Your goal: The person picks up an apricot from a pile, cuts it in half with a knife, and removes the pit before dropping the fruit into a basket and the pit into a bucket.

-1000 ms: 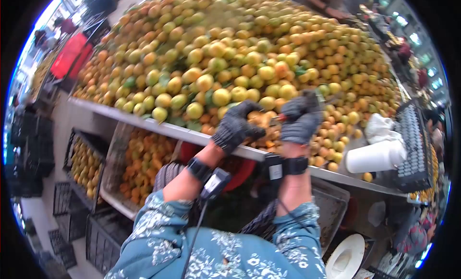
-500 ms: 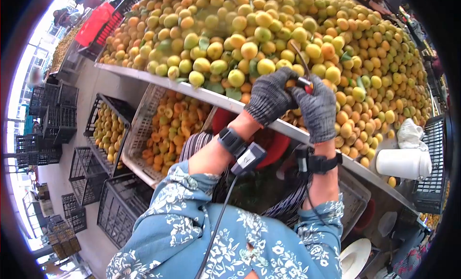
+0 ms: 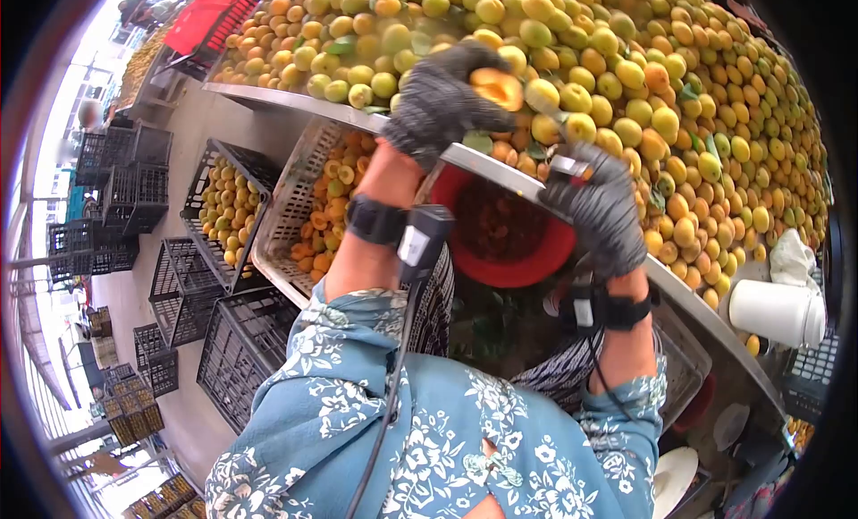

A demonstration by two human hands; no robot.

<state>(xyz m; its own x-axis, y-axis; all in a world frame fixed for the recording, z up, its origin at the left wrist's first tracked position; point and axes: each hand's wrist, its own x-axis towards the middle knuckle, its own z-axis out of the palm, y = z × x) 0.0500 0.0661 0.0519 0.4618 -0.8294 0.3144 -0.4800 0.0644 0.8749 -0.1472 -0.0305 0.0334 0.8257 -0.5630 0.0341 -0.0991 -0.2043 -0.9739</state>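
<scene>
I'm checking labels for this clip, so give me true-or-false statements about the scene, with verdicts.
1. The left hand, in a dark grey glove, holds a cut-open orange fruit. True.
2. The right hand, in a dark grey glove, is empty. False: it grips a small, partly hidden tool.
3. A round red plastic basin sits below the silver metal table edge. True.
4. The pale perforated plastic crate is empty. False: it holds orange fruits.

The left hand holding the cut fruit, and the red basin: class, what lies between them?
In the head view, the metal table edge lies between the left hand and the red basin below.
</scene>
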